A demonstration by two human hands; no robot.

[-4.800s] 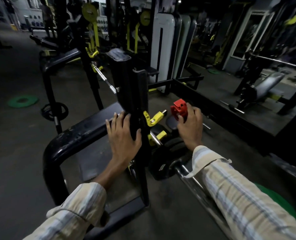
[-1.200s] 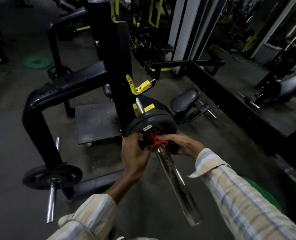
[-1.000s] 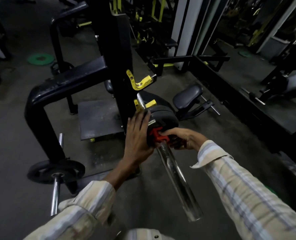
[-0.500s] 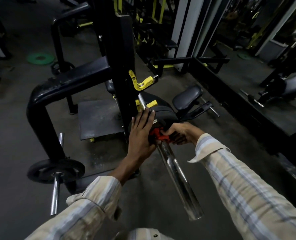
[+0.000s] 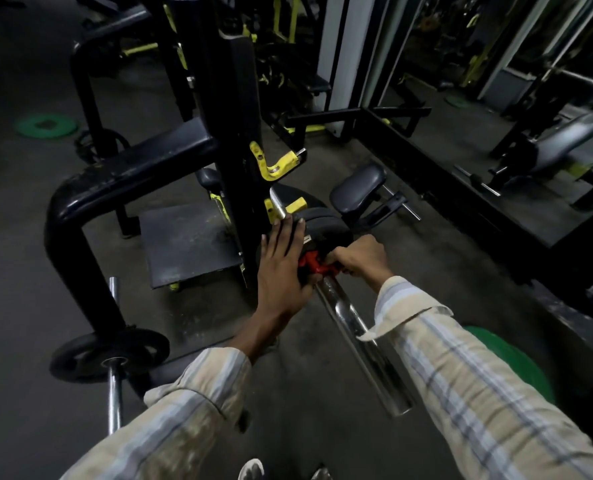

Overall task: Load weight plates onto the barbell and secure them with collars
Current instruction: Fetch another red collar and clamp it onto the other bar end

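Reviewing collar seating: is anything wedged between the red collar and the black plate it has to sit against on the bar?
Nothing visible. The red collar sits on the barbell sleeve right at the black plate, held by the right hand. The left hand covers part of the joint.

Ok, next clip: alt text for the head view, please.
A person's right hand closes on a red collar on the barbell sleeve, against a black weight plate that the flat left hand steadies. Behind stands a black rack with yellow hooks, in a dim gym.
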